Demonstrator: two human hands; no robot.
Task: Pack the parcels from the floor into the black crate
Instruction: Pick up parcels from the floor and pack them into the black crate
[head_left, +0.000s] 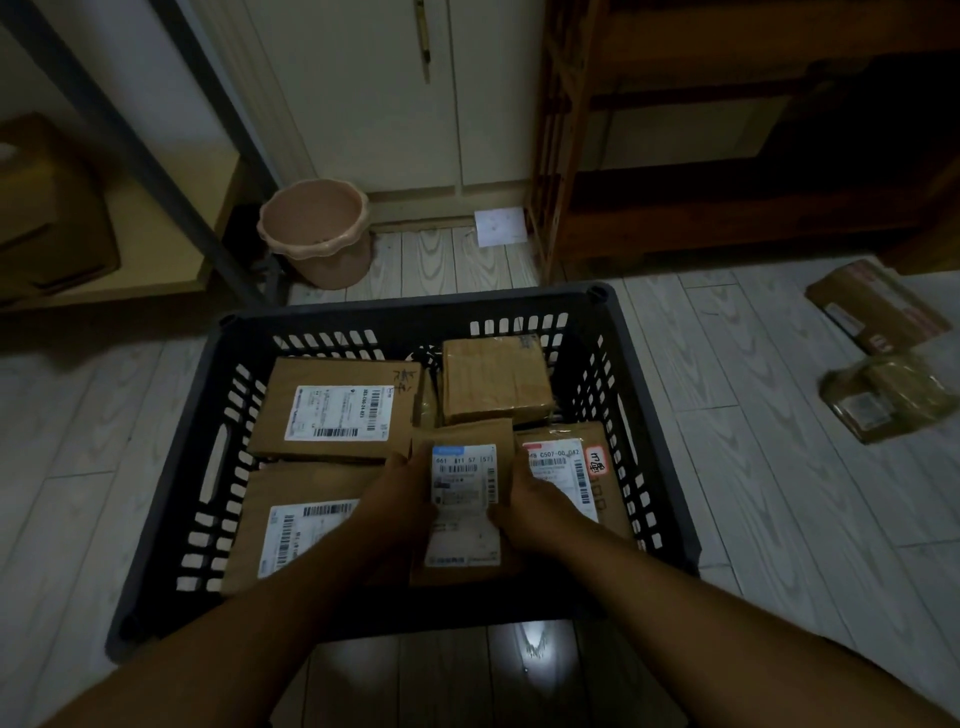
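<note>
The black crate (171, 499) stands on the floor right in front of me with several brown cardboard parcels inside. A narrow parcel with a white label (465, 499) sits in the crate's near middle, held on both sides: my left hand (402, 499) grips its left edge and my right hand (535, 506) its right edge. Around it lie a flat labelled parcel (337, 410) at the back left, a taped box (493, 379) at the back right, another labelled parcel (291, 530) at the near left and one with a red sticker (571, 462) at the right.
Two more parcels lie on the floor to the right: a flat brown one (878, 306) and a plastic-wrapped one (883, 400). A pink bucket (317, 234) stands behind the crate, with a metal shelf frame (171, 171) at left and wooden furniture (727, 130) at right.
</note>
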